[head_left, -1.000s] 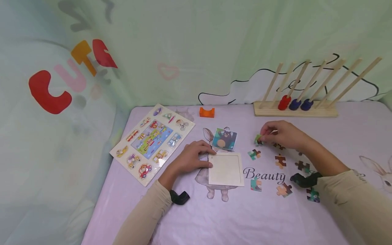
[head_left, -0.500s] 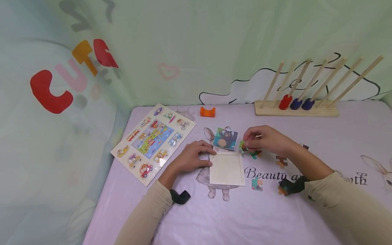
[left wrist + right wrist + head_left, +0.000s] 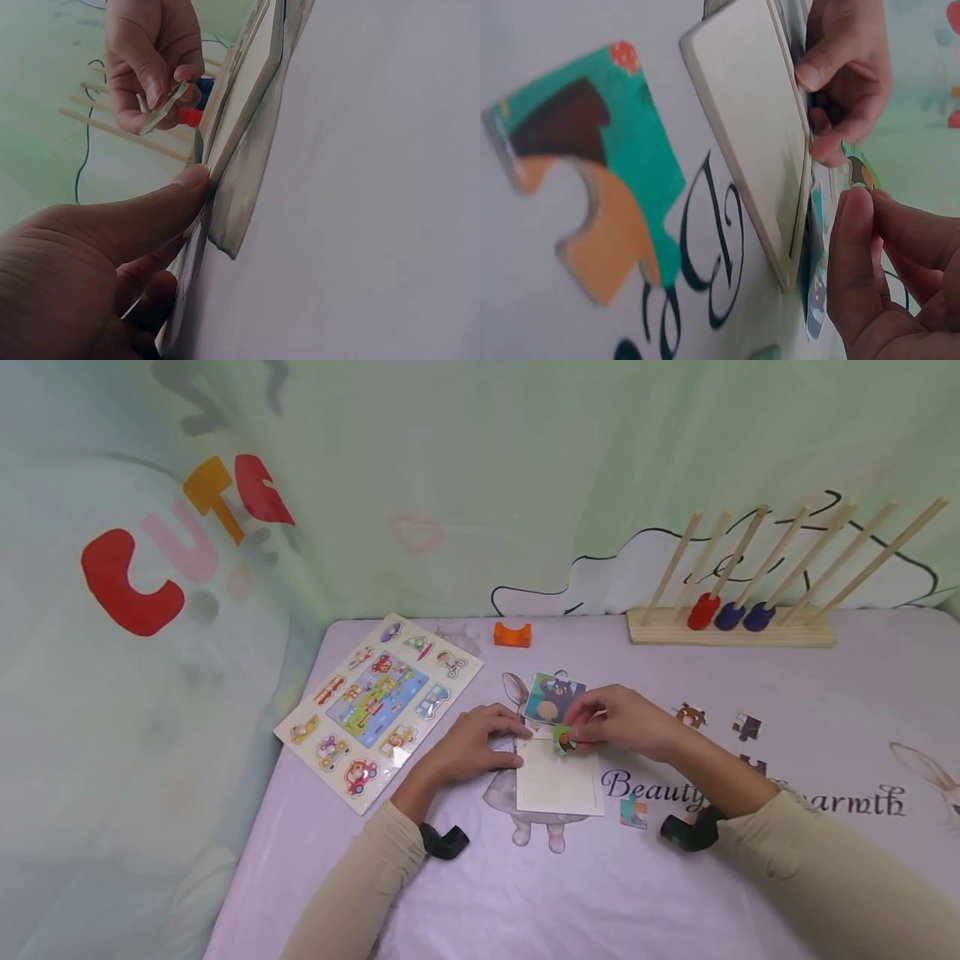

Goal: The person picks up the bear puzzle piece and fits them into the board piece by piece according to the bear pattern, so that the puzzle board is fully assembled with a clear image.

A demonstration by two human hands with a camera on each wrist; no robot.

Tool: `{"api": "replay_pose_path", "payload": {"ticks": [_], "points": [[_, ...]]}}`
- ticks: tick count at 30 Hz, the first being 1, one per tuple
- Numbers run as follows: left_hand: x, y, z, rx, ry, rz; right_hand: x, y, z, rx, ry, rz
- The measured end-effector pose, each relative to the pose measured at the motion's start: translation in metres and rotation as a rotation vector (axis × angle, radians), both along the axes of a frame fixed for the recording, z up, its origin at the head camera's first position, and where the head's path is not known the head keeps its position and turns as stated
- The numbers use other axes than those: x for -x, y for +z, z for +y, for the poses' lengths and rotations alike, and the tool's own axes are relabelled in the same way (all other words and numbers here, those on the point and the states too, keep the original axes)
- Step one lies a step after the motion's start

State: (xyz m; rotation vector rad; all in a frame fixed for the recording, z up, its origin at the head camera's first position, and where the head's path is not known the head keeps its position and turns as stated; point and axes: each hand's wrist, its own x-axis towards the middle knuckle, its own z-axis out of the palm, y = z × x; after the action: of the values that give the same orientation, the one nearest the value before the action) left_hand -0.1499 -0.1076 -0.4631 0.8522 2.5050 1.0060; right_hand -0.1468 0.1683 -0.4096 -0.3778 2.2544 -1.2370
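Observation:
In the head view, my right hand (image 3: 630, 722) pinches a green and brown jigsaw piece (image 3: 562, 741) between thumb and fingertips, over the upper part of a pale puzzle frame board (image 3: 561, 783). The left wrist view shows this piece (image 3: 165, 109) held edge-on, apart from the board. My left hand (image 3: 478, 745) rests at the board's left edge, thumb and fingertips touching it. Just behind the board lies a square bear picture card (image 3: 547, 697), partly covered by my right hand. The board's bare recess (image 3: 754, 97) shows in the right wrist view.
Loose jigsaw pieces lie to the right: a teal one (image 3: 633, 812), a brown bear-face one (image 3: 690, 715) and a dark one (image 3: 747, 727). A vehicle peg puzzle (image 3: 378, 710) lies left. Behind are an orange block (image 3: 512, 635) and a wooden peg rack (image 3: 731, 628) with colored rings.
My right hand has carried the jigsaw piece leftward from the loose pieces to over the board's upper part. My left hand has stayed at the board's left edge.

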Motion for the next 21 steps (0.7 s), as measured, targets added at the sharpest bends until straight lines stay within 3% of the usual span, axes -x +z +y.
{"api": "replay_pose_path", "payload": {"ticks": [21], "points": [[0.002, -0.003, -0.001, -0.005, -0.008, 0.010, -0.004, -0.008, -0.028, -0.060, -0.053, 0.010]]}}
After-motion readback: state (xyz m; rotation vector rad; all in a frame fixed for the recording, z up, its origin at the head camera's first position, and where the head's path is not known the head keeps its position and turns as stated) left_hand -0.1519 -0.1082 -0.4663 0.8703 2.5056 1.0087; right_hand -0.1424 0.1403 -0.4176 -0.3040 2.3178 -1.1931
